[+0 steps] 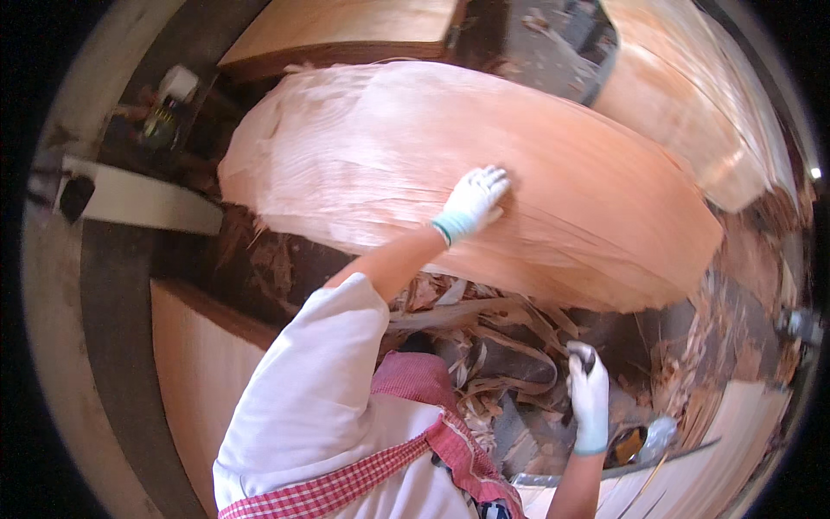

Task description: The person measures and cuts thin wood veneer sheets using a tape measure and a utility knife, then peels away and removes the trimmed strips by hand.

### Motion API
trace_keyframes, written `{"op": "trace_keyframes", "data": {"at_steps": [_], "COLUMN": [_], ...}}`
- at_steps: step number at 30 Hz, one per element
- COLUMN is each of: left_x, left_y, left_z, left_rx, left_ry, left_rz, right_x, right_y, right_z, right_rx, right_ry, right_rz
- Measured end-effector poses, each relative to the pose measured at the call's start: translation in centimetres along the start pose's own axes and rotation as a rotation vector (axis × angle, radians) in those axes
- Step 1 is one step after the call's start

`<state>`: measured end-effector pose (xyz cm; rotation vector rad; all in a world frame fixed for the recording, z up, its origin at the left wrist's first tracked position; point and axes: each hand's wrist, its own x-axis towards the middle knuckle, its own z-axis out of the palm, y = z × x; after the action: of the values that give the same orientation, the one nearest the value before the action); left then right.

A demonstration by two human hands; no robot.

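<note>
- The floor of this workspace is dark and littered, and torn wood strips lie heaped along the near side of the veneer stack, my landmark here.
- The veneer stack itself lies broad and reddish right in front of me, its ends and near edge uneven.
- My left hand, gloved in white, rests on top of the veneer stack near its middle, fingers spread a little and palm down; it has hold of nothing that I can see.
- My right hand, gloved too, is on the near side of the veneer stack, apart from it, curled closed around a small dark object; what kind, I cannot tell.
- Beyond the veneer stack stands a pale wood pile; to its right is another veneer pile.
- As I judge it, the work is partway: the sheets are laid together and plenty of scrap is already down, yet layers along the near edge look ragged, so some of that seems left. How many sheets are finished I cannot tell.
</note>
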<state>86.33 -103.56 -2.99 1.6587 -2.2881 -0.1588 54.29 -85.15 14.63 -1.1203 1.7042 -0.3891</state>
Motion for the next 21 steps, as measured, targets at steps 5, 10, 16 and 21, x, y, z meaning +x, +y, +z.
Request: {"op": "trace_keyframes", "data": {"at_steps": [5, 10, 16, 21], "left_x": [-8.5, -12.6, -11.3, -12.1], "left_y": [-2.3, -12.4, -13.8, -13.5], "left_z": [-2.9, -1.5, -2.7, -6.0], "left_rx": [-0.743, -1.793, -1.619, -1.29], "left_ry": [0.236, 0.971, 1.016, 1.21], "left_rz": [-0.976, -1.266, -1.359, -1.113], "right_x": [16.0, 23.1, 26.1, 26.4], "right_y": [-2.7, -6.1, -7.1, -7.5], "right_z": [5.9, 10.7, 10.5, 8.3], "right_rx": [0.1, -0.722, -1.18, -1.112], "right_ry": [-0.065, 0.369, 0.242, 0.321], "right_rz": [-0.029, -0.569, -0.577, -0.753]}}
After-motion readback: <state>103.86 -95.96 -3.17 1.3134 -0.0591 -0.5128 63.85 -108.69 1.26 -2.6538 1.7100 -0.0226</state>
